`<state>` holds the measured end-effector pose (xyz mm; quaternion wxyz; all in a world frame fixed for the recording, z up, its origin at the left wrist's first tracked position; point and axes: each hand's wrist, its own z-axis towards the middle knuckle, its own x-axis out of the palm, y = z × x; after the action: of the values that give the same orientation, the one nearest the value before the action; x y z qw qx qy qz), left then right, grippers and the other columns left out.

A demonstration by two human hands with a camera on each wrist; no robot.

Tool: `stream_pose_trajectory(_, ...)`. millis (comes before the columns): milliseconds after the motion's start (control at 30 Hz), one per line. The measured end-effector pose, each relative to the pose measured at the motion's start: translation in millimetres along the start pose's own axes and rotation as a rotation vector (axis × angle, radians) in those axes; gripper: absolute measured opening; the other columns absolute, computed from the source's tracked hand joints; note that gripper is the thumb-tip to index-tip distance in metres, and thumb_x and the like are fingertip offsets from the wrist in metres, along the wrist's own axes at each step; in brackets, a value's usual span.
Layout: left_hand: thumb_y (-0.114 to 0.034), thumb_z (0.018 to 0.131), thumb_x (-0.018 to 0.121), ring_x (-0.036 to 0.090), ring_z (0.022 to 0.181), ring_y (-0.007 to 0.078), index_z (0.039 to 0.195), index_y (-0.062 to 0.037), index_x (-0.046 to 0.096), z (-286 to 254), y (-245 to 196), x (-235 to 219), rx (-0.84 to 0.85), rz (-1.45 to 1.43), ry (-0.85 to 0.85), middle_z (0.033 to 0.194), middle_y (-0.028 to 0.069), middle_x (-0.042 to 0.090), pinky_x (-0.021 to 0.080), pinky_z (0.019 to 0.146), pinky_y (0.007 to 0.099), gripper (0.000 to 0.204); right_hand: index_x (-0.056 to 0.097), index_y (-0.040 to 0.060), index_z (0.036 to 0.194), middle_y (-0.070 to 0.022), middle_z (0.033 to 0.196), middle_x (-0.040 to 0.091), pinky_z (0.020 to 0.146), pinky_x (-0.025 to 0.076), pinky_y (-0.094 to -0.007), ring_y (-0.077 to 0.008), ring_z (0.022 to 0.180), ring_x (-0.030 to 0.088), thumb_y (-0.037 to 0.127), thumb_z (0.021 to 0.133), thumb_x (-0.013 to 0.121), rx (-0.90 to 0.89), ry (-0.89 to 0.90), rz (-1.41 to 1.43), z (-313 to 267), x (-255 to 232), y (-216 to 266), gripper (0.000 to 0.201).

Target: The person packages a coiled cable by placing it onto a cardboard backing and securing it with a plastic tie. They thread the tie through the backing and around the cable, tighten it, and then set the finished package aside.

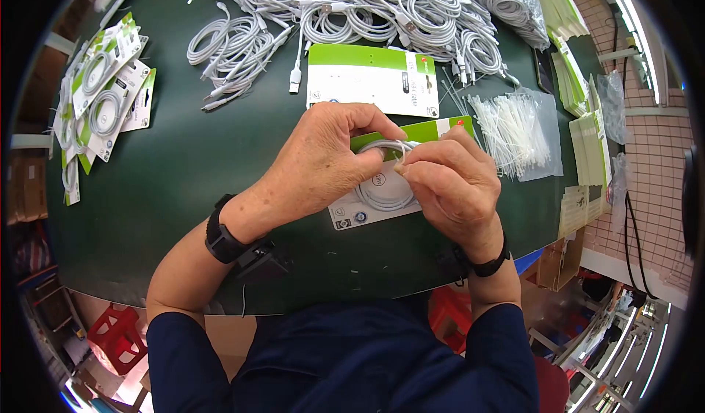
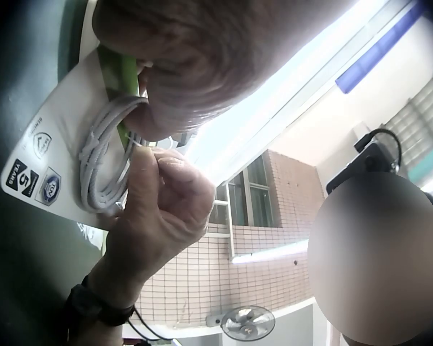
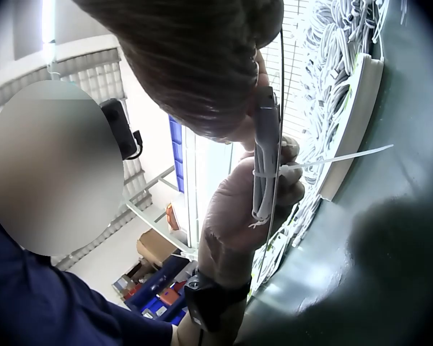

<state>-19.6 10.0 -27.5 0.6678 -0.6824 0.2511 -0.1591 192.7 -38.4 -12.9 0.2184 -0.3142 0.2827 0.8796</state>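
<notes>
In the head view a coiled white cable lies against a green and white card, tilted above the table. The left hand grips the coil and card, thumb and fingers at the coil's top. The right hand pinches a thin white tie at the coil. In the left wrist view the right hand's thumb and finger meet beside the coil. The right wrist view shows the tie's loose tail sticking out from the bundled cable, with the left hand behind it.
A stack of cards lies just beyond the hands, with a heap of grey-white cables behind. Loose white ties on a plastic bag lie at the right. Carded cables are piled at the left; more cards line the right edge.
</notes>
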Motion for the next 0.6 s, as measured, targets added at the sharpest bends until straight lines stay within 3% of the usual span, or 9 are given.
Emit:
stream_pose_trajectory(167,0.005,0.087,0.066,0.07,0.097,0.0102,0.109,0.0029,0.078,-0.3,0.2,2.0,-0.005,-0.005,0.011,0.1,0.0064,0.078,0.058,0.088,0.0279,0.025,0.069,0.0092,0.087,0.0005,0.087,0.067,0.056,0.049,-0.0346,-0.0207,0.069,0.058,0.002,0.062,0.077,-0.04,0.053,-0.087,-1.4,4.9,-2.0,0.027)
stream_pose_trajectory(267,0.005,0.086,0.066,0.07,0.095,0.0093,0.108,0.0025,0.078,-1.4,1.5,3.9,0.027,0.043,0.005,0.098,0.0056,0.078,0.057,0.086,0.0278,0.025,0.073,0.0081,0.089,-0.0038,0.086,0.07,0.056,0.047,-0.0335,-0.022,0.066,0.059,-0.007,0.065,0.083,-0.033,0.156,-0.099,-0.3,0.9,1.4,0.031)
stream_pose_trajectory(367,0.005,0.086,0.065,0.069,0.093,0.009,0.108,0.0023,0.078,-2.1,-2.3,2.7,0.015,0.081,0.011,0.097,0.0051,0.078,0.057,0.086,0.0277,0.026,0.07,0.0097,0.09,0.0,0.088,0.068,0.056,0.05,-0.0344,-0.0199,0.069,0.061,0.003,0.064,0.081,-0.058,0.149,-0.137,0.1,0.2,-0.2,0.029)
stream_pose_trajectory(467,0.006,0.086,0.064,0.069,0.094,0.0093,0.107,0.0021,0.079,-1.7,-3.4,0.4,0.02,0.099,-0.006,0.097,0.005,0.079,0.056,0.087,0.0275,0.026,0.072,0.0075,0.093,-0.0036,0.091,0.072,0.057,0.052,-0.0328,-0.0211,0.069,0.064,0.001,0.069,0.086,0.02,0.088,0.024,3.3,-4.1,-3.5,0.029)
stream_pose_trajectory(533,0.007,0.086,0.064,0.07,0.096,0.0099,0.107,0.0027,0.078,-0.7,-3.3,-1.5,0.027,0.066,-0.012,0.098,0.0056,0.078,0.057,0.091,0.0278,0.026,0.073,0.0043,0.096,-0.0092,0.094,0.074,0.06,0.055,-0.0309,-0.0207,0.07,0.068,-0.002,0.076,0.087,0.182,-0.089,0.113,2.3,-12.1,-6.0,0.025)
stream_pose_trajectory(600,0.008,0.086,0.063,0.07,0.1,0.0107,0.107,0.0035,0.077,-0.8,-3.4,-2.4,0.035,0.009,0.002,0.101,0.0064,0.078,0.057,0.094,0.0282,0.027,0.072,0.0001,0.102,-0.0105,0.099,0.076,0.066,0.057,-0.0263,-0.0122,0.079,0.07,-0.005,0.09,0.078,0.232,-0.32,0.115,-4.2,-23.5,-28.6,0.014)
